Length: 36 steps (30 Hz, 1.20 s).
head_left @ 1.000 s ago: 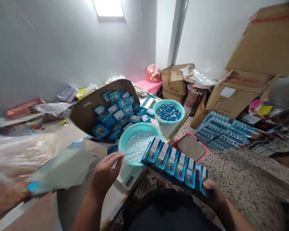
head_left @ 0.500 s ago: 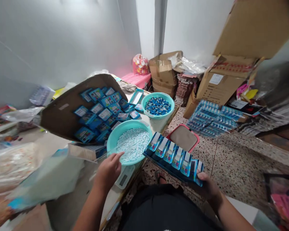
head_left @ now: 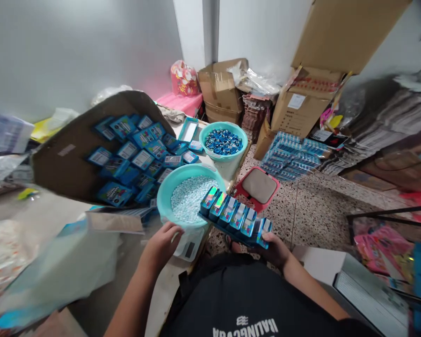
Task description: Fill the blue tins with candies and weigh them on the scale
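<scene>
My right hand (head_left: 274,249) is closed on one end of a long blue strip of small carded packs (head_left: 233,216), held tilted over the floor by the table edge. My left hand (head_left: 161,246) rests with curled fingers at the near rim of a teal bowl of small white pellets (head_left: 164,196), which sits on a white digital scale (head_left: 188,245); whether it holds anything is hidden. Behind, a second teal bowl (head_left: 206,137) holds shiny blue pieces. An open cardboard box (head_left: 70,159) on its side spills several blue packs (head_left: 133,157).
A red-rimmed stool (head_left: 258,186) stands on the speckled floor by the table. More blue strips (head_left: 287,157) lie in front of stacked cardboard boxes (head_left: 301,107). An open grey box (head_left: 358,285) is at my right. Plastic bags and a pale sheet (head_left: 56,267) cover the left.
The view has swung right and down. My right hand drew the strip of packs closer to my body. My left hand stayed at the pellet bowl's rim.
</scene>
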### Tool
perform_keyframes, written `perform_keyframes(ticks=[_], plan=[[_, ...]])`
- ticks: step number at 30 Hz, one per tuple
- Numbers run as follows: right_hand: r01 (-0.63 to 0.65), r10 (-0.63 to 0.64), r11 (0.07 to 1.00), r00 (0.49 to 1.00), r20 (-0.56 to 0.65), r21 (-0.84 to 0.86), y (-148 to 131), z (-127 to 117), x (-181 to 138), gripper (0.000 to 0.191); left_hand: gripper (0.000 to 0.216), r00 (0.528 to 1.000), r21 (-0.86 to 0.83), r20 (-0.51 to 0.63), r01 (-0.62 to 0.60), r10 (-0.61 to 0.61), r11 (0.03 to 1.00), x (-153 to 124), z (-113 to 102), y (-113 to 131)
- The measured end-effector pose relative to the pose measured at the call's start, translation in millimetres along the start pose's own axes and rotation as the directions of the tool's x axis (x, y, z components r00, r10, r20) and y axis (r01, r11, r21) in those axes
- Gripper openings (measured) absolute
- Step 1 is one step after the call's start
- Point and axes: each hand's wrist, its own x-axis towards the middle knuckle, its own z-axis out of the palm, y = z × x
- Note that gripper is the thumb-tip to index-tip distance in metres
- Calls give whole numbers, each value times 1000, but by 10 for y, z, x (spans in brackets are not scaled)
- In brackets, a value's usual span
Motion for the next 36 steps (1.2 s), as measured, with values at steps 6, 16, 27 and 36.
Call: perform_keyframes(ticks=[6,16,27,36], plan=[[12,-12,1000,1000,-12,6,161,82,-81,83,20,992,-106,23,124,-122,987,-57,24,-104],[9,-9,999,1000,7,44,270,128,-79,76,39,904,-336,225,423,-365,841,88,264,178],[-9,5,997,998,58,70,175,-21,-50,77,58,793,-602,105,531,-600,596,283,330,419],[-31,27,998,997,79,46,74,-81,40,81,57,837,-711,109,443,-537,547,348,334,575]])
